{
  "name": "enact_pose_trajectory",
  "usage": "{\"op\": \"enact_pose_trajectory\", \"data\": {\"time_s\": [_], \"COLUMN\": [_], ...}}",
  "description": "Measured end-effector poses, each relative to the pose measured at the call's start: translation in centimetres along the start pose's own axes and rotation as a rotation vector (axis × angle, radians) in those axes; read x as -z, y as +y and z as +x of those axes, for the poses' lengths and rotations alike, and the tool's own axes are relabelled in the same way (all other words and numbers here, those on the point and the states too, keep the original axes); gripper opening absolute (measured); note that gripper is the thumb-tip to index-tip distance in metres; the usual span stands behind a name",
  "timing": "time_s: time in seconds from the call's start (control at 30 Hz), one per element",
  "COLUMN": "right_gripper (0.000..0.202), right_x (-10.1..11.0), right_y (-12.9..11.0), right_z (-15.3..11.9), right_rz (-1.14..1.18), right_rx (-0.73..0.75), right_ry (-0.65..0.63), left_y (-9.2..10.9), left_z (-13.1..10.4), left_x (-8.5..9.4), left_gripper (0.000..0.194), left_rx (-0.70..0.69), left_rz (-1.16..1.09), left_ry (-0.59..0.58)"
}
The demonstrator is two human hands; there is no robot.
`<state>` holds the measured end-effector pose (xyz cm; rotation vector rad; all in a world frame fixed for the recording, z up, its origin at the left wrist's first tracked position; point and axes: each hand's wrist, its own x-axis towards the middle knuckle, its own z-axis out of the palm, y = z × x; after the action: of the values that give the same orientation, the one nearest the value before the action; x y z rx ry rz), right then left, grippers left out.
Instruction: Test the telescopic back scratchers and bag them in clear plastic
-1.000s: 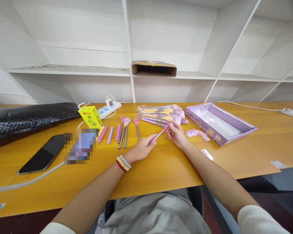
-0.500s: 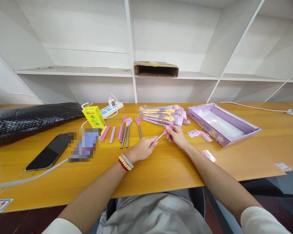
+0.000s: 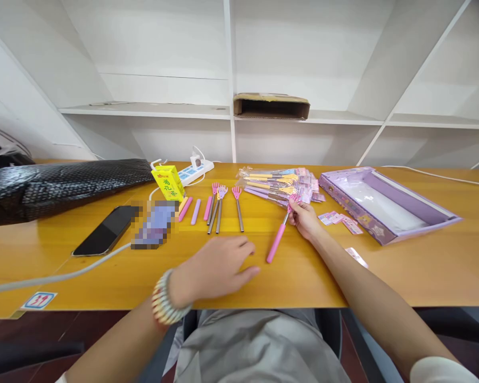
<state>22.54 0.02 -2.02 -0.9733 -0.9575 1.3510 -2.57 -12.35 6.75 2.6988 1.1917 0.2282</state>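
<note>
My right hand (image 3: pixel 303 218) grips a pink back scratcher (image 3: pixel 276 242) close to its claw-shaped head, and the pink handle slants down to the left. My left hand (image 3: pixel 219 266), with bracelets at the wrist, is over the table left of that handle, holding nothing, thumb and fingers apart. Beyond it lie several metal rods with claw heads, among them a pink-headed rod (image 3: pixel 239 208) and a white-headed rod (image 3: pixel 220 207). Loose handle sleeves lie beside them, including a lilac sleeve (image 3: pixel 195 211) and a pink sleeve (image 3: pixel 186 209).
Bagged back scratchers (image 3: pixel 279 183) lie at the back. A purple box (image 3: pixel 383 234) and small cards (image 3: pixel 351 225) are on the right. To the left are a black phone (image 3: pixel 106 231), a yellow carton (image 3: pixel 168 182), a power strip (image 3: pixel 195 173) and a black wrapped bundle (image 3: pixel 67 183).
My left hand has let go of the back scratcher's handle and drawn back to the lower left. My right hand still holds the head end, and the handle now points further downward.
</note>
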Motion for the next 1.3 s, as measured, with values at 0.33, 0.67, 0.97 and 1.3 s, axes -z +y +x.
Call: {"op": "enact_pose_trajectory", "data": {"time_s": [0.33,0.67,0.97,1.3], "right_gripper": [0.037,0.037,0.038,0.037], "right_x": [-0.4,0.0,0.0,-0.1], "right_y": [0.4,0.7,0.7,0.7], "right_z": [0.1,0.1,-0.1,-0.1], "right_rz": [-0.165,-0.211,-0.259,-0.284], "right_rx": [0.006,0.020,0.034,0.029], "right_ry": [-0.043,-0.067,-0.104,-0.112], "left_y": [-15.9,-17.8,-15.5,-15.1], "left_z": [-13.7,-16.7,-18.9,-18.4], "left_x": [3.2,0.5,-1.8,0.2], "left_gripper": [0.057,0.062,0.045,0.053], "left_rx": [1.112,1.093,1.135,1.462], "left_rz": [0.511,0.321,0.274,-0.034], "left_ry": [0.232,0.207,0.607,0.747]}}
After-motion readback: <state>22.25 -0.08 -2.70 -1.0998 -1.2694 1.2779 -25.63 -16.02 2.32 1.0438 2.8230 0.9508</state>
